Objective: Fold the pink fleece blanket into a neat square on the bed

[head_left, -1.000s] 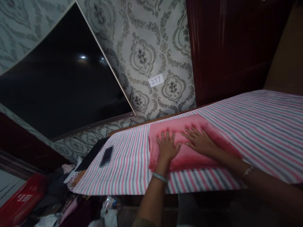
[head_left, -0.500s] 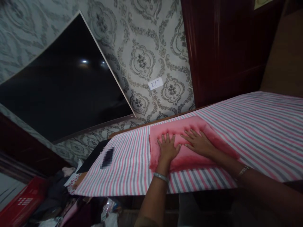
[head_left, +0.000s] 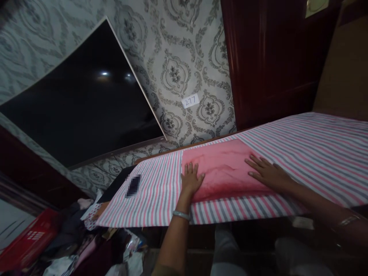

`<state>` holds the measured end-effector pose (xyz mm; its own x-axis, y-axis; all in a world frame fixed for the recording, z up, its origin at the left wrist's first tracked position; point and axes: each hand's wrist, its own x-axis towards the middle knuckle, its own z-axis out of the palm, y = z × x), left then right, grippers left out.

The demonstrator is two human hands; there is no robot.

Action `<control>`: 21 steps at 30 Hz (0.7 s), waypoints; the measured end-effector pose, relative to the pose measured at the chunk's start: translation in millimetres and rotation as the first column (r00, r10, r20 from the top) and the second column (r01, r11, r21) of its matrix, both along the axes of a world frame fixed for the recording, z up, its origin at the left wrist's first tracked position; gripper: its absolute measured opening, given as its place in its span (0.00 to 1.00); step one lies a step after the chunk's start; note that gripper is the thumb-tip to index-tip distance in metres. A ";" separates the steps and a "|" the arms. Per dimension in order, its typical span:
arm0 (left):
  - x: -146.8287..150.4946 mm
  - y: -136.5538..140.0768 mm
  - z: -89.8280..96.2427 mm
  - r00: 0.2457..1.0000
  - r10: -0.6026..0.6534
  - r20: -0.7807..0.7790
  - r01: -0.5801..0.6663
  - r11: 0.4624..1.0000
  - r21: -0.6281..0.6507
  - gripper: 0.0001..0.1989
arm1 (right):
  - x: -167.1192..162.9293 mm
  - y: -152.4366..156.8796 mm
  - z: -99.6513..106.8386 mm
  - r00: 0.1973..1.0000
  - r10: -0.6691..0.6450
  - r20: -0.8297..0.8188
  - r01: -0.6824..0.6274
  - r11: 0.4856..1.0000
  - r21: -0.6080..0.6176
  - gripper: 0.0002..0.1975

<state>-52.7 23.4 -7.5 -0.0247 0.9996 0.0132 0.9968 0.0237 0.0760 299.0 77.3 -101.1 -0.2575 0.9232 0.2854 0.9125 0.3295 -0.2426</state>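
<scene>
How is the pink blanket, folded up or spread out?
Folded: the pink blanket lies as a thick, compact rectangle, covering only part of the striped cloth.

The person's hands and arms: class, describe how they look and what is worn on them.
Both the left hand and right hand are gloveless. A smooth, pale grey-green bangle rings the left wrist; a silvery bracelet sits on the right. A dark olive sleeve shows below the left forearm.
</scene>
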 end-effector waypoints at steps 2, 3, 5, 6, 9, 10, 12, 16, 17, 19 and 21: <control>5.4 -4.3 5.6 1.000 0.001 -0.026 -0.001 1.000 0.024 0.33 | -2.7 -0.5 7.4 1.000 -0.012 0.029 0.012 1.000 0.007 0.34; 10.1 -8.7 8.5 0.999 0.003 -0.041 0.000 0.998 0.062 0.31 | -6.7 -1.7 12.5 0.999 -0.021 0.046 0.019 0.999 0.030 0.33; 22.8 -21.7 11.5 0.998 -0.021 -0.056 0.030 0.985 0.173 0.28 | -20.4 -7.3 23.2 0.997 -0.029 0.068 0.019 0.991 0.132 0.30; 30.0 -29.4 10.8 0.997 -0.052 -0.055 0.063 0.972 0.227 0.27 | -30.1 -11.6 27.5 0.997 -0.016 0.071 0.001 0.980 0.198 0.29; 49.8 -50.0 -2.0 0.983 -0.175 -0.045 0.181 0.939 0.293 0.29 | -65.4 -26.9 30.6 0.992 0.102 0.077 -0.121 0.938 0.324 0.27; 54.3 -54.5 -9.3 0.978 -0.202 -0.046 0.206 0.935 0.288 0.31 | -76.4 -31.7 27.7 0.988 0.134 0.081 -0.154 0.933 0.327 0.27; 59.2 -59.2 -25.8 0.974 -0.220 -0.048 0.224 0.934 0.279 0.32 | -93.0 -39.4 17.3 0.983 0.160 0.084 -0.179 0.932 0.316 0.25; 59.1 -58.6 -53.1 0.977 -0.204 -0.058 0.212 0.923 0.321 0.32 | -102.4 -47.5 -5.4 0.988 0.141 0.069 -0.156 0.919 0.362 0.25; 58.9 -58.2 -56.6 0.978 -0.201 -0.060 0.210 0.920 0.331 0.32 | -102.1 -48.4 -8.6 0.989 0.137 0.064 -0.151 0.913 0.379 0.25; 59.3 -58.2 -59.4 0.978 -0.203 -0.056 0.210 0.920 0.332 0.32 | -101.3 -49.3 -11.0 0.989 0.136 0.056 -0.147 0.909 0.390 0.26; 60.5 -59.4 -56.5 0.978 -0.206 -0.041 0.208 0.927 0.312 0.32 | -100.5 -48.9 -8.8 0.988 0.146 0.057 -0.157 0.916 0.370 0.26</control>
